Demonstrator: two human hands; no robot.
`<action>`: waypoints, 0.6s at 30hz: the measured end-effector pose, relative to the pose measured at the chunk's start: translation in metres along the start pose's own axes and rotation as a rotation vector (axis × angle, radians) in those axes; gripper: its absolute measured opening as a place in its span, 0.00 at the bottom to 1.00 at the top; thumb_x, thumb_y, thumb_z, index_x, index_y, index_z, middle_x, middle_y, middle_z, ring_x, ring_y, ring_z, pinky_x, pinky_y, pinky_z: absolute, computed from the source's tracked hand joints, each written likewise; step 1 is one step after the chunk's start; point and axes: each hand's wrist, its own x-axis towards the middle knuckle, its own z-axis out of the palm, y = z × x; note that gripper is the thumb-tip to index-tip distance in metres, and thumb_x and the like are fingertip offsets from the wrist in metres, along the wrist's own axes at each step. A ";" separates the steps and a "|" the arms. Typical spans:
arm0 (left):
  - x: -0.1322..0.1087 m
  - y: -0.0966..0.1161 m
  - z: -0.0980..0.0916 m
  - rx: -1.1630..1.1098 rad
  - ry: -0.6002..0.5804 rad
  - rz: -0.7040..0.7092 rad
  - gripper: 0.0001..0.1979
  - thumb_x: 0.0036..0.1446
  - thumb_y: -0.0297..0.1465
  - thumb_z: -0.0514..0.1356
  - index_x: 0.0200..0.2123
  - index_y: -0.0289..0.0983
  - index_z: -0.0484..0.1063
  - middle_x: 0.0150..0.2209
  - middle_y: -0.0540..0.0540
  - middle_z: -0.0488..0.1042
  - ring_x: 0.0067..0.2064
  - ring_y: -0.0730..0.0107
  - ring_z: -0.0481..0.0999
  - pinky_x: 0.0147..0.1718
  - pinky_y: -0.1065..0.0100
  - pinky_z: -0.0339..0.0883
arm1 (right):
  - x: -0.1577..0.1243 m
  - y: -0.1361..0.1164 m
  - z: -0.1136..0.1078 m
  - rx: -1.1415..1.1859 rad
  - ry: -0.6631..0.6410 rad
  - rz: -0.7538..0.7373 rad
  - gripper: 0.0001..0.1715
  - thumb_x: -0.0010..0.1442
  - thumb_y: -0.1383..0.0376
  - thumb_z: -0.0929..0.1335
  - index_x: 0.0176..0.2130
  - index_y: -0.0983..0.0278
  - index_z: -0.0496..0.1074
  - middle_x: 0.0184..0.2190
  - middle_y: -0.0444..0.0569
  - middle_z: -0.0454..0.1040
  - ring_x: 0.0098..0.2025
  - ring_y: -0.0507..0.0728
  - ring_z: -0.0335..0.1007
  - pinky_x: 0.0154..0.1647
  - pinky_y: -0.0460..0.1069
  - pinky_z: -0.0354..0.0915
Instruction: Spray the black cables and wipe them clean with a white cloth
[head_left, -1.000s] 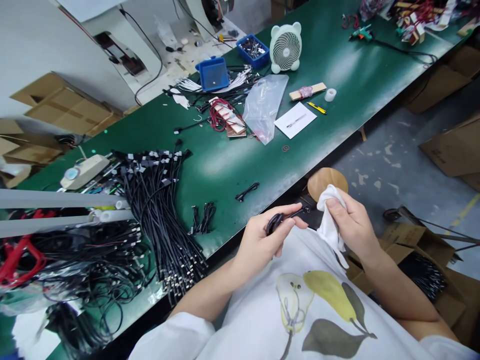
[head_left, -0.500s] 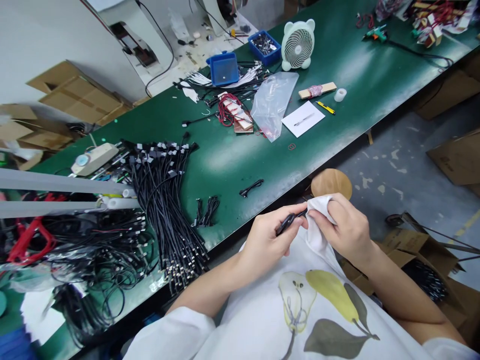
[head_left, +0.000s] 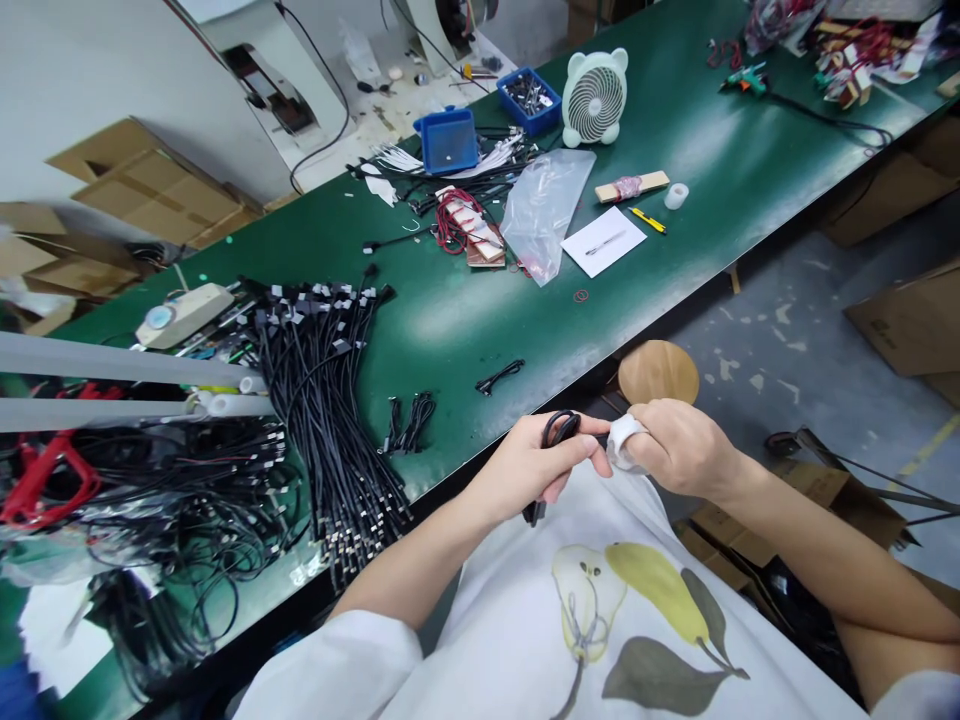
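Observation:
My left hand [head_left: 517,465] is closed on a coiled black cable [head_left: 561,428], in front of my body and just off the table's near edge. One end of the cable hangs below its fingers. Close by on the other side, my right hand [head_left: 684,446] pinches white cloth [head_left: 624,440] around part of the cable. Whether this cloth belongs to the white shirt I cannot tell, and the cable part inside it is hidden. On the green table nearby lie a single tied black cable [head_left: 500,376] and a small group of tied cables [head_left: 409,424].
A large pile of black cables [head_left: 322,400] covers the table's left part. Farther back are a clear plastic bag [head_left: 545,215], white paper [head_left: 589,250], a yellow cutter [head_left: 648,221], a fan [head_left: 595,98] and blue trays [head_left: 448,142]. A round wooden stool [head_left: 658,372] stands beyond my hands.
The cloth has gone from a raised fold to a tight wrap around the cable, under my right fingers. In my left hand the cable has turned, with a loop now up and an end hanging down.

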 end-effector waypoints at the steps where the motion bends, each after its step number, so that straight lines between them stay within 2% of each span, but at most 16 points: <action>1: 0.002 0.000 0.000 -0.043 -0.028 -0.028 0.18 0.60 0.35 0.61 0.52 0.32 0.75 0.31 0.45 0.77 0.16 0.86 0.57 0.13 0.78 0.46 | 0.000 0.002 -0.001 0.011 0.011 -0.017 0.09 0.64 0.66 0.65 0.31 0.63 0.64 0.28 0.49 0.70 0.26 0.53 0.58 0.26 0.50 0.55; 5: 0.006 -0.003 0.000 -0.173 -0.095 -0.085 0.16 0.56 0.32 0.63 0.47 0.30 0.78 0.29 0.44 0.76 0.15 0.87 0.53 0.13 0.77 0.40 | -0.004 0.004 -0.004 0.055 -0.034 -0.082 0.11 0.64 0.61 0.66 0.31 0.62 0.63 0.24 0.45 0.65 0.25 0.53 0.56 0.26 0.50 0.52; 8: 0.007 -0.011 -0.001 -0.160 -0.065 -0.036 0.16 0.57 0.32 0.62 0.47 0.30 0.77 0.30 0.44 0.76 0.16 0.86 0.54 0.13 0.77 0.44 | -0.014 -0.002 0.008 -0.001 -0.079 -0.038 0.11 0.61 0.59 0.69 0.34 0.63 0.65 0.22 0.43 0.60 0.24 0.53 0.52 0.25 0.51 0.50; 11: 0.013 -0.029 -0.002 -0.032 0.025 0.043 0.19 0.59 0.32 0.58 0.52 0.31 0.74 0.34 0.44 0.77 0.17 0.83 0.58 0.16 0.76 0.52 | -0.026 -0.010 0.041 -0.074 -0.087 0.127 0.11 0.61 0.61 0.69 0.38 0.66 0.67 0.22 0.43 0.62 0.24 0.52 0.57 0.25 0.50 0.50; 14: 0.022 -0.055 -0.005 0.194 0.169 0.149 0.24 0.62 0.32 0.54 0.61 0.34 0.64 0.37 0.45 0.77 0.21 0.78 0.65 0.24 0.73 0.63 | -0.029 -0.021 0.082 -0.055 -0.156 0.387 0.06 0.65 0.64 0.66 0.38 0.67 0.69 0.24 0.45 0.67 0.25 0.53 0.63 0.26 0.49 0.52; 16: 0.026 -0.071 -0.010 0.387 0.257 0.234 0.28 0.62 0.31 0.54 0.65 0.34 0.57 0.39 0.44 0.78 0.31 0.71 0.74 0.35 0.68 0.68 | -0.027 -0.027 0.103 0.075 -0.192 0.533 0.09 0.68 0.64 0.63 0.37 0.65 0.68 0.25 0.47 0.70 0.26 0.54 0.66 0.26 0.49 0.54; 18: 0.025 -0.078 -0.018 0.485 0.287 0.286 0.30 0.62 0.30 0.54 0.67 0.34 0.54 0.40 0.44 0.78 0.41 0.66 0.75 0.45 0.65 0.67 | -0.026 -0.030 0.115 0.218 -0.188 0.565 0.09 0.69 0.61 0.62 0.37 0.62 0.67 0.27 0.49 0.71 0.26 0.55 0.68 0.27 0.49 0.57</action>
